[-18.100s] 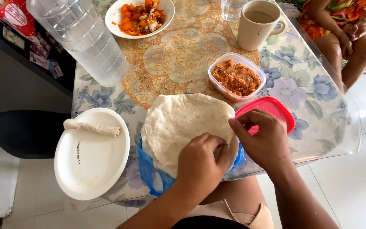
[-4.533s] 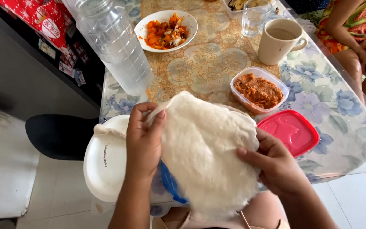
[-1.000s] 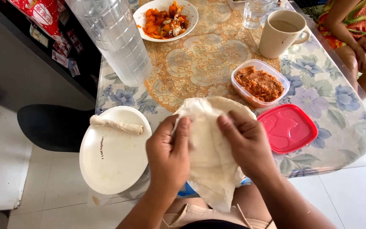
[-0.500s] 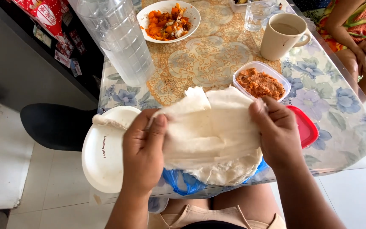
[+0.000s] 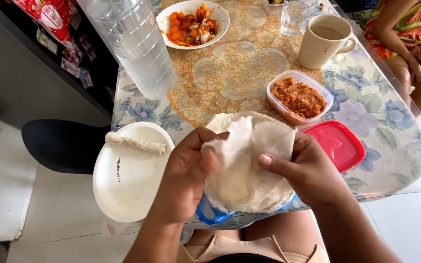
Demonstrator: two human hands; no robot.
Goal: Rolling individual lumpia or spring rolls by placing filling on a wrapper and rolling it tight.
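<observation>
Hands together at near tabletop [image 5: 366, 102] edge: left hand [image 5: 186, 173] and right hand [image 5: 308, 170] both pinch 1 thin white flatbread [image 5: 242, 165], lifted above flatbread stack [image 5: 269, 197] on blue bag [image 5: 210, 212]; white plate [image 5: 130, 180] left.

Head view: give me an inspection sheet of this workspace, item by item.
Surface: glass-topped table with blue floral cloth and a gold lace mat.
Job's things: thin white flatbread sheet held up by both hands over a stack of white flatbreads on a blue plastic bag.
Clutter: white round plate with one rolled flatbread; clear tub of orange filling; red lid; beige mug; clear water jug; white bowl of orange food; drinking glass.
Hands: left hand and right hand pinch the sheet.
Cables: nothing seen.
Surroundings: seated person at right; black stool.
</observation>
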